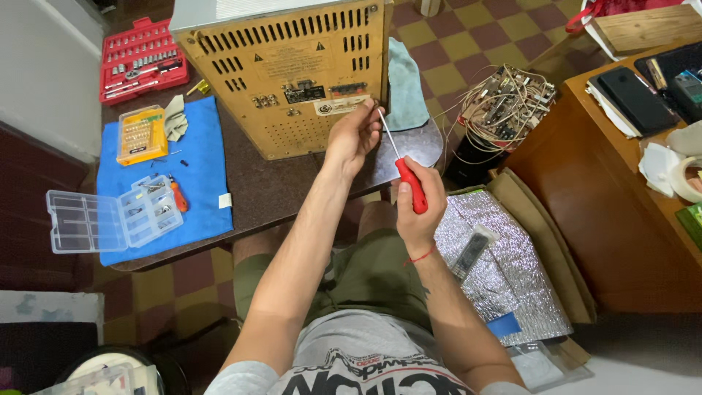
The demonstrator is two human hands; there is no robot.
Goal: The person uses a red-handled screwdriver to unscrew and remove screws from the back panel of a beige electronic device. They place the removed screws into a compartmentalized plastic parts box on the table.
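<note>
Right hand [419,212] is closing fully around the red handle of a screwdriver [409,179], thumb lying along the grip. Its thin metal shaft is angling up and away toward the lower right corner of the tan back panel [285,73], the landmark for this entry. Left hand [355,135] is resting against that same corner, fingers curled and pinching near the shaft's tip; whether it is gripping a screw or only steadying the tip cannot be told.

Surroundings, relative to the panel: a teal cloth [404,84] is lying just beside its right edge. Further right, off the dark round table [270,190], a bundle of circuit boards and wires [504,102] is sitting on the floor. To the left a blue mat [205,168] is carrying a yellow bit case [141,134], a clear parts organiser [110,216] standing open, and a small orange-handled driver [178,195]. A red socket set [142,58] is lying beyond the mat. Nothing is blocking the corner except the left hand itself.

The panel is showing rows of ventilation slots, a perforated grille lower down, and a few connector sockets at mid height. It is standing upright at the far side of the table, directly ahead of both hands.
</note>
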